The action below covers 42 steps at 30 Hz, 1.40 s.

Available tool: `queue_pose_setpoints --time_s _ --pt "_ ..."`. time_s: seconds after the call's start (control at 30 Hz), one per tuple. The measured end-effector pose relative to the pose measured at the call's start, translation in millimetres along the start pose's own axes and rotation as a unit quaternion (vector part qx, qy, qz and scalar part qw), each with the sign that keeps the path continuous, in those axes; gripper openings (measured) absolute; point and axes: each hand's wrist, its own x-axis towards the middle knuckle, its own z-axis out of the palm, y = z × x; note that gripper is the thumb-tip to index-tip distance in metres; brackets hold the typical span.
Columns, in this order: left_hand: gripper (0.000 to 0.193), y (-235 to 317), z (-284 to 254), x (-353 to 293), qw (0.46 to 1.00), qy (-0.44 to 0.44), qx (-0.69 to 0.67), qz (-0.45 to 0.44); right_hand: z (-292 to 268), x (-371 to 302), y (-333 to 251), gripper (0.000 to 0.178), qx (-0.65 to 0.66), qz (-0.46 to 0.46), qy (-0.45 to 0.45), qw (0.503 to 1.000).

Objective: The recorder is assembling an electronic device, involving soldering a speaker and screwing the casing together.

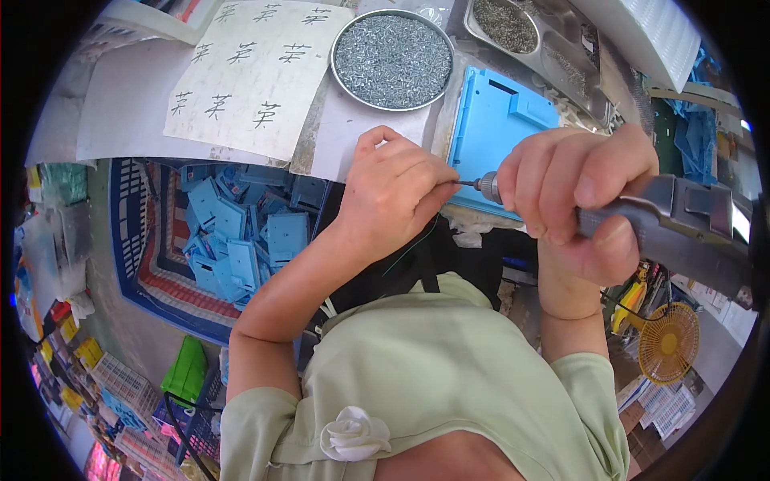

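Note:
My right hand (589, 188) is wrapped round a dark grey electric screwdriver (670, 228), whose thin bit points left. At the bit's tip my left hand (397, 184) is closed, thumb and forefinger pinched together. Whatever lies between those fingertips is too small or hidden to make out. Beneath the bit, a light blue plastic panel (489, 120) with a raised block and small holes lies at the table's front edge. Beyond my left hand stands a round metal bowl (393, 60) full of small silvery metal pieces.
A metal tray (553, 48) with compartments holds small metal parts at the back right. Paper with handwritten characters (249, 72) covers the table's left. Below it, a dark blue basket (128, 240) holds several blue plastic parts (241, 232). A yellow fan (668, 342) stands lower right.

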Motion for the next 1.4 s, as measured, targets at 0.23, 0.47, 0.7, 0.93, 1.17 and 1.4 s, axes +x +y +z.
queue_pose_setpoints --time_s 0.23,0.47,0.7,0.93,1.17,1.4 --pt "0.047 4 -16 1 0.994 -0.088 0.058 0.017 12 -16 3 0.033 -0.001 0.038 0.06 0.997" --pt "0.068 -10 -35 8 0.998 -0.058 0.019 -0.029 11 -31 18 0.023 0.004 0.05 0.026 0.998" --pt "0.045 -17 2 18 0.999 -0.003 0.017 0.032 5 -35 13 0.023 -0.137 0.067 -0.011 0.988" --pt "0.028 19 53 69 0.985 -0.13 -0.011 0.111 -85 -48 -44 0.02 -0.016 -0.104 0.081 0.991" --pt "0.027 23 61 68 0.971 -0.212 0.08 0.076 -118 -64 0 0.018 -0.039 -0.114 0.182 0.976" --pt "0.027 24 61 69 0.968 -0.219 0.094 0.074 -118 -54 12 0.013 -0.049 -0.095 0.169 0.98"
